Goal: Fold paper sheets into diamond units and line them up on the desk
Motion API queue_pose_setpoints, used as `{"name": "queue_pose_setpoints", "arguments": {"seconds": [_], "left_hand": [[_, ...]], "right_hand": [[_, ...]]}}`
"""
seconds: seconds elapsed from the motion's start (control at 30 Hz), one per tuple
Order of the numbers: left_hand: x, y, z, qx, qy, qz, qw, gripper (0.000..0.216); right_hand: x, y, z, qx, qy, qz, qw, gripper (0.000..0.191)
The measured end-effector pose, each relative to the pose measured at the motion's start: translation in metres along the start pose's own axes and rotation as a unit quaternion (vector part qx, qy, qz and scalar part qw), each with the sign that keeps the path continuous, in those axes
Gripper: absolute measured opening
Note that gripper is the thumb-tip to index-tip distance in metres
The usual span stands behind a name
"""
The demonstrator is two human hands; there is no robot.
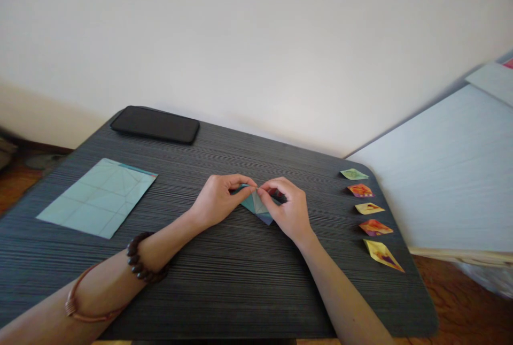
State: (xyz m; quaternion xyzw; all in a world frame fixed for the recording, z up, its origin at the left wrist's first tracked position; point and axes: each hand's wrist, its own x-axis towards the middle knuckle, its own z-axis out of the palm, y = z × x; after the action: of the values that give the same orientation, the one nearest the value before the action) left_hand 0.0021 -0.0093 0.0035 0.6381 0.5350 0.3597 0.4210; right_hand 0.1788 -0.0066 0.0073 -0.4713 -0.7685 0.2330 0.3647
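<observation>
A small folded piece of blue-green origami paper point(259, 205) is held just over the middle of the dark table. My left hand point(220, 196) pinches its upper edge from the left, thumb and fingertips together. From the right, my right hand point(289, 207) pinches the same edge, its fingertips nearly touching those of the left. Pale creased faces of the paper show below the fingertips, with a darker blue lower corner. Parts of both its sides are hidden behind the hands.
A light blue sheet with crease lines point(100, 195) lies at the left. Behind it rests a black phone point(155, 124). Several folded paper pieces point(369, 209) form a column near the table's point(240, 291) right edge. A wall stands behind, a white panel point(452, 174) at the right.
</observation>
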Motion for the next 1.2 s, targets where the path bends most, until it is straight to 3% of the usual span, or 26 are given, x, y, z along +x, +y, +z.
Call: {"name": "queue_pose_setpoints", "arguments": {"seconds": [0.27, 0.53, 0.83, 1.2], "left_hand": [[-0.002, -0.003, 0.002, 0.075, 0.015, 0.031, 0.997, 0.022], [0.0, 0.0, 0.0, 0.075, -0.008, 0.048, 0.996, 0.021], [-0.003, 0.002, -0.001, 0.111, 0.023, 0.059, 0.992, 0.02], [0.005, -0.002, -0.015, 0.14, 0.059, 0.035, 0.988, 0.025]], "right_hand": [[-0.003, -0.002, 0.002, -0.116, 0.033, -0.052, 0.991, 0.008], [-0.003, -0.005, -0.001, -0.106, 0.024, -0.081, 0.991, 0.006], [-0.003, -0.007, -0.001, -0.066, -0.018, -0.007, 0.998, 0.006], [-0.002, 0.001, -0.007, -0.075, -0.038, 0.025, 0.996, 0.005]]}}
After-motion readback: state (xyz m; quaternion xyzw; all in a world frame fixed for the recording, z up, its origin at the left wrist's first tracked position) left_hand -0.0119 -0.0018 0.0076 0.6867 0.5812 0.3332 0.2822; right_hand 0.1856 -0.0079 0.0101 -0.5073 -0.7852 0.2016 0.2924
